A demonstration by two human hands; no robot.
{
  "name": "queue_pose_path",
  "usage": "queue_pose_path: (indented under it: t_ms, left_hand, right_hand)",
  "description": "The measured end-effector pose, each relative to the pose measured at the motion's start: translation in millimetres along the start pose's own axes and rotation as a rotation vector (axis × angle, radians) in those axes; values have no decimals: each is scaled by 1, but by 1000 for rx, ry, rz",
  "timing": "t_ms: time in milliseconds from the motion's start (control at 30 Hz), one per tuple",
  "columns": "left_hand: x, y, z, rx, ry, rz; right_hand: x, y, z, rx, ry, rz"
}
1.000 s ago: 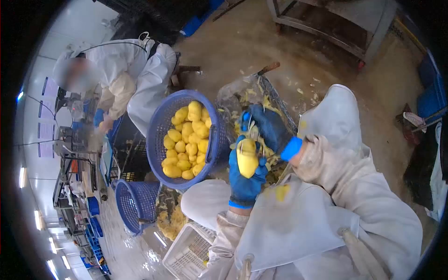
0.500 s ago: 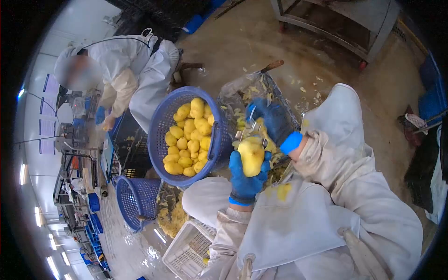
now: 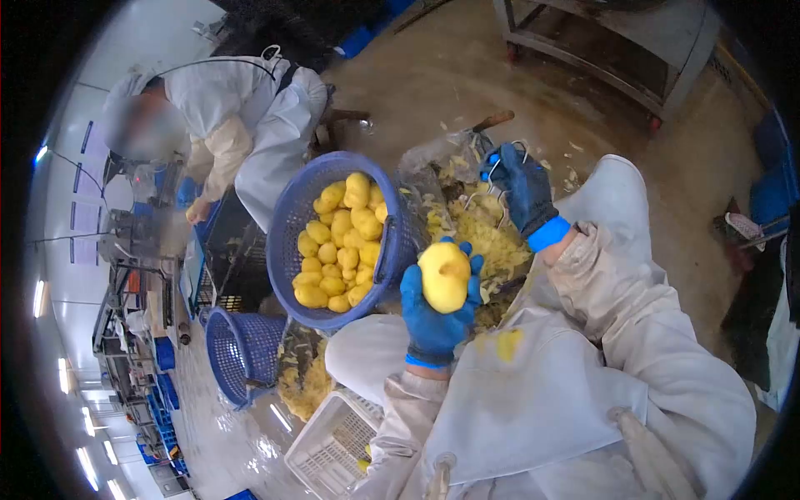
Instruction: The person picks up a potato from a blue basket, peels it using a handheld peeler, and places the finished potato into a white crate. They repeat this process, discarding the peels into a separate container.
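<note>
Yellow potato point(image 3: 444, 277), blue gloves point(image 3: 435, 326), white apron point(image 3: 533, 400).

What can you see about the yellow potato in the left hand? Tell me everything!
The potato is rounded and bright yellow, with a smooth, shiny surface and no skin showing on the side we see. Near its middle is a small, darker, brownish dimple. It looks whole. It rests in the blue-gloved left hand, fingers curled up around its sides, in front of the big blue basket. The hand hides its underside.
</note>
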State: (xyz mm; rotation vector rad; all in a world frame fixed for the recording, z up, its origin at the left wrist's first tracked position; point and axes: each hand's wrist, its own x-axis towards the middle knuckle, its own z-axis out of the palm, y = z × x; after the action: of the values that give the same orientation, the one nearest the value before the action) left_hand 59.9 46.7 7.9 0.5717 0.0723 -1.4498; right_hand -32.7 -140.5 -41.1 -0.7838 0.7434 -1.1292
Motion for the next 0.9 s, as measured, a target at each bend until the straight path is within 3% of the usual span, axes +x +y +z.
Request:
queue_pose_path:
  t_ms: [33,100,133,200,233,300,367,400,433,467,500,567,600,667,700,767,800,833,900]
  left_hand:
    - [4,-2,0,-5,-2,-2]
    - [14,-5,-2,-26,93,41]
    - [16,-2,-21,-16,-33,-53]
    - [17,-6,-13,2,-21,-83]
    - [16,-7,-11,18,-2,-107]
    - [14,-3,-11,-4,-87,-204]
    - [9,-12,19,6,295,84]
    - [10,-11,9,-2,299,82]
    - [13,-8,-9,-9,159,20]
    - [16,-5,-12,-11,13,-40]
    - [16,-6,-13,-8,12,-43]
    - [11,-8,-1,13,75,-79]
    - [14,-2,-18,63,-111,-88]
    - [10,-2,-2,80,-9,-35]
    - [7,-6,3,81,101,9]
    - [15,-8,-10,60,123,-17]
    - [18,-8,-16,52,145,-41]
    - [16,-9,-13,54,147,-43]
    - [11,-7,-2,126,70,-10]
  right_hand:
    - [-9,0,2,-5,1,-2]
    - [-37,4,14,-119,-211,-88]
    - [-46,8,21,-120,-204,-90]
    - [-56,17,31,-120,-232,118]
    - [-47,17,26,-118,-234,121]
    - [-12,13,4,-218,-89,-185]
    - [-8,6,7,-143,-11,-164]
    - [-19,8,8,-138,-102,-117]
    - [-34,2,17,-131,-189,-72]
    - [-49,2,26,-365,-228,-231]
    - [-50,22,28,-324,-303,-98]
    - [-15,34,9,-262,-294,-37]
    - [-7,32,3,-257,-301,-37]
    - [3,22,0,75,-94,-56]
    - [-6,28,2,68,-94,-52]
    - [-36,35,22,-457,-232,-127]
    - [-38,42,26,-134,-292,119]
    - [-29,39,20,-132,-290,120]
    - [-1,26,2,-162,-119,-202]
